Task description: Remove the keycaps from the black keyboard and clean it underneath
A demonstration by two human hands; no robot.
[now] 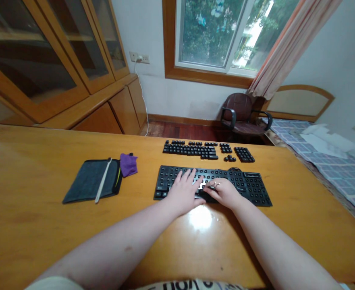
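Bare forearms (124, 243), cut off at the bottom edge, reach to the keyboard (257, 190) on the surface (180, 257). Fingers of the left hand (181, 189) lie spread, grasping nothing, probably bracing it; those of the right hand (225, 193) bunch over its middle, and whether they pinch anything I cannot tell. Both hands hide part of it. Beyond, loose keys (192, 150) sit in keyboard order, presumably to show each one's place. Leftward, a stick (104, 179) crosses a pouch (88, 177) beside a cloth (129, 164).
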